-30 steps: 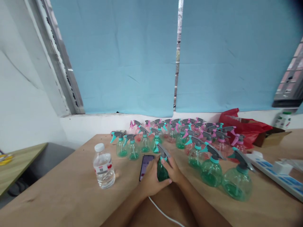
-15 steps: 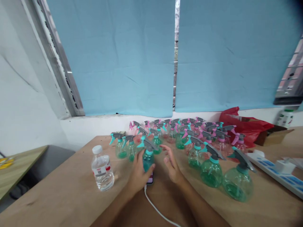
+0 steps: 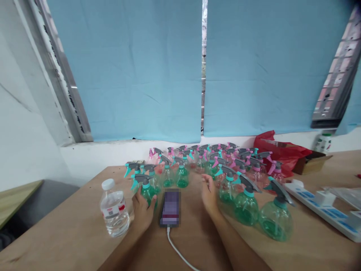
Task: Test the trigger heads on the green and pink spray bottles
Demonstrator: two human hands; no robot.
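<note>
From the head camera, my left hand [image 3: 142, 213] is wrapped around the lower body of a green spray bottle [image 3: 148, 192]. The fingers are curled behind it and the thumb is pressed on its near side. The bottle stands upright on the worktop [image 3: 70, 241], its grey trigger head pointing left, at the near-left edge of the bottle group. It is just right of a clear water bottle [image 3: 114, 211] with a white cap and just left of a phone [image 3: 170, 207].

The phone lies flat between my two hands, with a white cable [image 3: 180, 254] running from its near end towards me.

My right hand [image 3: 209, 195] is free, its fingers loosely apart and gripping nothing. It is low over the worktop, just beside the first of three larger green bottles [image 3: 246, 205] that stand in a line running towards the near right.

Behind the hands, a crowd of small pink and green spray bottles [image 3: 203, 160] stands packed together towards the wall.

To the right of them is a red plastic bag [image 3: 282, 150] with a cardboard box [image 3: 313, 162] beside it. A white power strip [image 3: 324, 211] lies along the right side of the worktop. Blue curtains [image 3: 135, 67] cover the window beyond.
</note>
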